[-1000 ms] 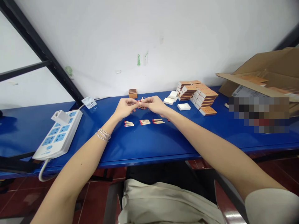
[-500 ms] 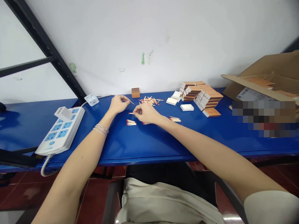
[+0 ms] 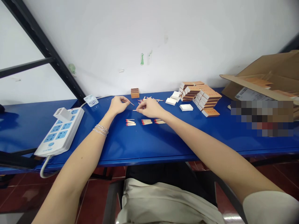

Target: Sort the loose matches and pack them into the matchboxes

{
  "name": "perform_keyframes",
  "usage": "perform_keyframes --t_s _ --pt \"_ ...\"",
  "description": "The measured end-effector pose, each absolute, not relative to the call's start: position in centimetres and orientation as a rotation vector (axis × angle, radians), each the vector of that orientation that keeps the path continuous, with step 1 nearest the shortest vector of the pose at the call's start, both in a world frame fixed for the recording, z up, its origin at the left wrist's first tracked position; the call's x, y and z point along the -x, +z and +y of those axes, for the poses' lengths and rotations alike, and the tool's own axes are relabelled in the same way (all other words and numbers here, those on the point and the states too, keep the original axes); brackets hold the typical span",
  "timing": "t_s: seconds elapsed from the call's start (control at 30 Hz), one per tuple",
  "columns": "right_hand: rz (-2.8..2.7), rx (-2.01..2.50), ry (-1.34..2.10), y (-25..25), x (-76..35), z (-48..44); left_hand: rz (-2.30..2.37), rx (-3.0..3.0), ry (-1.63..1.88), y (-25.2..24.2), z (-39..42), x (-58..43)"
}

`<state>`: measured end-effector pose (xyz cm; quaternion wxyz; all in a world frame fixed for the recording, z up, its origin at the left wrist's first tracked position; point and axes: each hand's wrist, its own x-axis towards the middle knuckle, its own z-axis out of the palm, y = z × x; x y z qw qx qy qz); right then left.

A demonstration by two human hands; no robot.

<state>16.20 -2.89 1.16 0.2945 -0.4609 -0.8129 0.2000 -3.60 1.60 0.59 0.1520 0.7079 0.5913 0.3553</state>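
Two bare forearms reach across a blue bench [image 3: 149, 146], its painted metal top smooth and glossy, and the hands work just in front of a loose scatter of matches [image 3: 149, 100], thin pale wooden sticks with red heads lying crisscrossed. The left hand [image 3: 118, 105] is palm down and curled, with thumb and forefinger pinched on a single match [image 3: 132, 103] that pokes out to the right. Thin silver bracelets [image 3: 101, 130] circle that wrist. The right hand [image 3: 149, 108] is also palm down, its fingers drawn together and holding a second match [image 3: 135, 110] that points left, towards the other hand, though the hands are not touching. Just nearer the bench edge than the scatter lie three tidy bundles of matches [image 3: 146, 122], their sticks side by side. Behind the scatter and slightly left stands a small brown stack of matchboxes [image 3: 135, 93], squared and striped along its side. To the right of the scatter sit smooth white box trays [image 3: 171, 101], then a tall, stepped heap of orange-and-white matchboxes [image 3: 205, 98], and further right an open corrugated cardboard carton [image 3: 263, 73]. Well left of the scatter lies a white power strip [image 3: 59, 132] with blue sockets.
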Motion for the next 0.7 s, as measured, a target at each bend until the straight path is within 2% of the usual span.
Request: perform_keyframes --t_s 0.2,0.5,0.7 --pt "-2.343 1.189 0.718 0.7 -19.7 -1.7 1.664 -2.008 1.018 0.2 1.9 3.6" --pt "-2.364 1.162 0.824 0.9 -19.6 -2.0 1.661 -2.018 0.992 0.0 2.0 3.6" --pt "-2.355 1.097 0.908 1.7 -20.2 -2.3 1.423 -1.833 1.025 0.7 1.0 2.7"
